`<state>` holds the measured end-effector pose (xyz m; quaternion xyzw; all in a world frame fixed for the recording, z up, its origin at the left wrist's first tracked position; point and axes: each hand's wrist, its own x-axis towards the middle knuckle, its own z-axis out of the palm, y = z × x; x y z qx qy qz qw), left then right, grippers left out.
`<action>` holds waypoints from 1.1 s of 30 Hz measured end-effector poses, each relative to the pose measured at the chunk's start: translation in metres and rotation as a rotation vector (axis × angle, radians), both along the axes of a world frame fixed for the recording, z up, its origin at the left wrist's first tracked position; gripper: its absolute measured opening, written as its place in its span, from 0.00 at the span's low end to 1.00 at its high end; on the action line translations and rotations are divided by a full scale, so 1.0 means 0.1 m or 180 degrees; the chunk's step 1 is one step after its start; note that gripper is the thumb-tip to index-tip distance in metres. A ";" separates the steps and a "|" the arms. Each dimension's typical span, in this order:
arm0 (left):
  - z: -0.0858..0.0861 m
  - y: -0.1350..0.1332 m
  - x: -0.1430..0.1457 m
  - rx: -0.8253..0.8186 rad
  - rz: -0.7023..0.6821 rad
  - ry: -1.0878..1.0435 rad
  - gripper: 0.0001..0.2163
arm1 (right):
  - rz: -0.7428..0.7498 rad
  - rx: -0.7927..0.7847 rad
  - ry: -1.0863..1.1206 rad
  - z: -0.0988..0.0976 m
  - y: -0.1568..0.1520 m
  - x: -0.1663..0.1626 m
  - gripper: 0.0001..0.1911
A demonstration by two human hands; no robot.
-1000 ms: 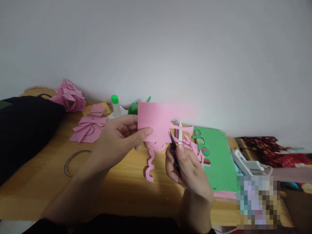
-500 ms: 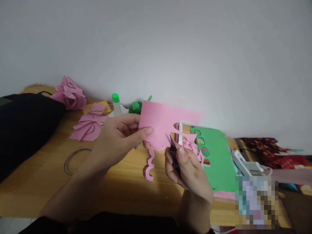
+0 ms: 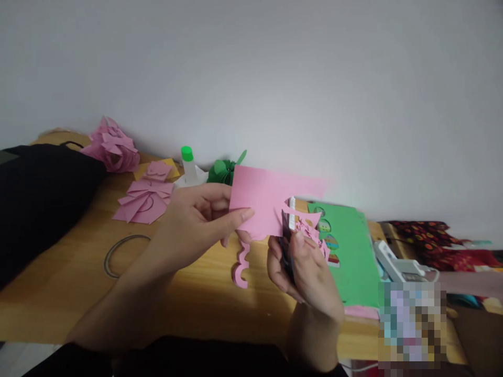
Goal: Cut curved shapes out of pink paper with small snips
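Angled in from the lower left, the left hand (image 3: 200,220) pinches the pink sheet (image 3: 257,199) by its left edge, thumb in front, above the wooden table (image 3: 196,309), while the right hand (image 3: 310,272) grips dark scissors (image 3: 288,256) at the sheet's lower right, before a pale wall (image 3: 251,78).

My feed shows pink paper (image 3: 257,196) in the left hand (image 3: 192,225); right of the right hand (image 3: 312,272), green sheet (image 3: 358,256), patterned red cloth (image 3: 424,234).

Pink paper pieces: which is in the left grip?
The notched pink paper sheet, aloft; the wavy pink paper strip and folded pink paper piece lie on the wooden table.
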<state>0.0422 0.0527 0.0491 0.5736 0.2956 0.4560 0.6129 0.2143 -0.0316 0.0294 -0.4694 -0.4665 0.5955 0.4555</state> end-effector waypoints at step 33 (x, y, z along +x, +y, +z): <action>-0.02 0.00 -0.01 0.0000 -0.0021 -0.0025 0.04 | 0.0027 -0.0066 -0.0080 0.01 0.01 0.00 0.26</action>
